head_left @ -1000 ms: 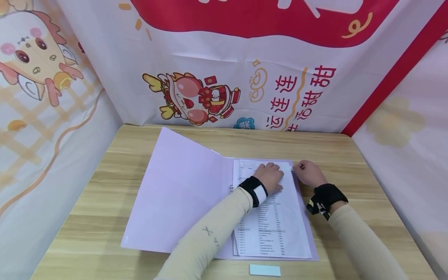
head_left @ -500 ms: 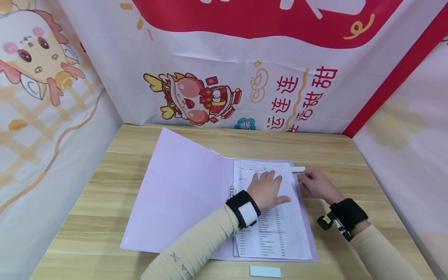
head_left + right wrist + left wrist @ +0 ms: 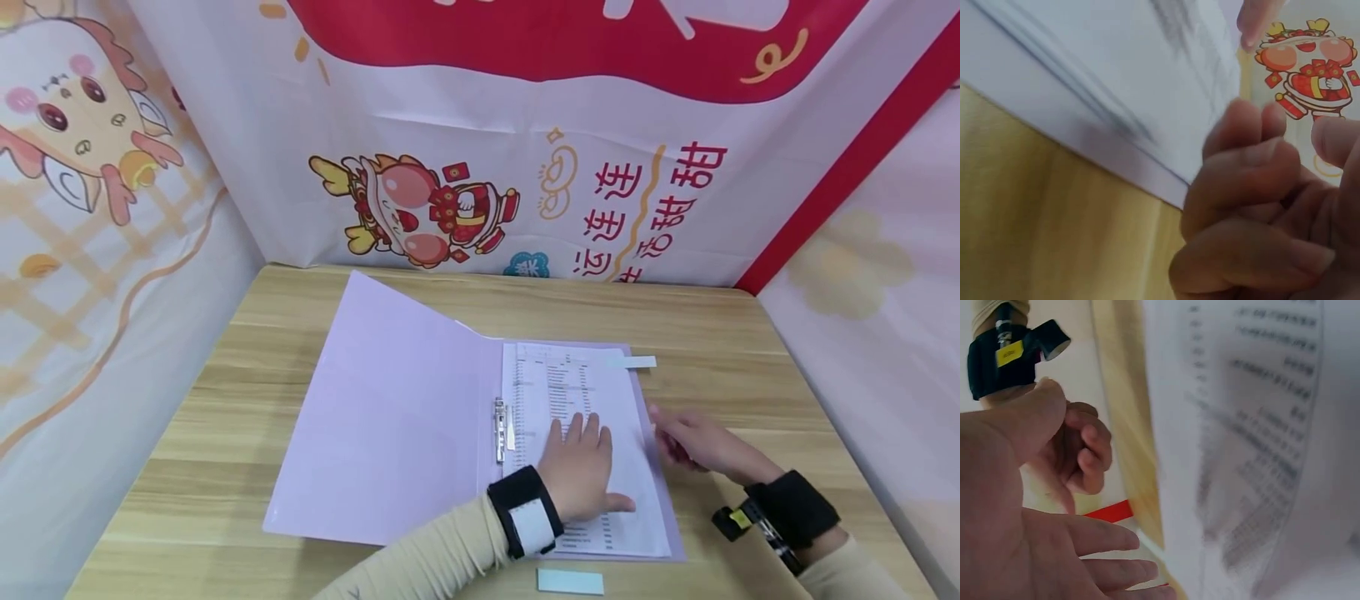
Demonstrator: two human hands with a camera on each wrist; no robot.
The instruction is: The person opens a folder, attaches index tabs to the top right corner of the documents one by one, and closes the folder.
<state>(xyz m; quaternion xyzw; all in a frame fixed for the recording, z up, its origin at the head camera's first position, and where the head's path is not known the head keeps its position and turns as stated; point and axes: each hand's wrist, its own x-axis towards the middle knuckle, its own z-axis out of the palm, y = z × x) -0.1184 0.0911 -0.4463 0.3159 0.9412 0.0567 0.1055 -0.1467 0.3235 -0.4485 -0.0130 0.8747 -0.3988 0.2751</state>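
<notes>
A light purple folder (image 3: 397,408) lies spread on the table, with a stack of printed sheets (image 3: 626,442) on its right side. Fingers straight, my left hand (image 3: 581,471) is over the lower half of the sheets; the left wrist view also shows this hand (image 3: 1054,506) with its fingers extended. Just off the folder's right edge is my right hand (image 3: 701,437), and in the right wrist view its loosely curled fingers (image 3: 1241,187) hold nothing. A pale blue sticky tab (image 3: 640,362) juts out past the top right edge of the sheets.
A pale blue sticky-note pad (image 3: 570,582) lies below the folder by the table's front. The folder has a metal clip (image 3: 500,429) along its spine. Printed cloth (image 3: 450,108) walls in the wooden table (image 3: 202,467) at the back and sides.
My left hand has slid down the sheets, from the top to the lower half. My right hand has let go of the sticky tab and moved down and right, leaving it on the sheets.
</notes>
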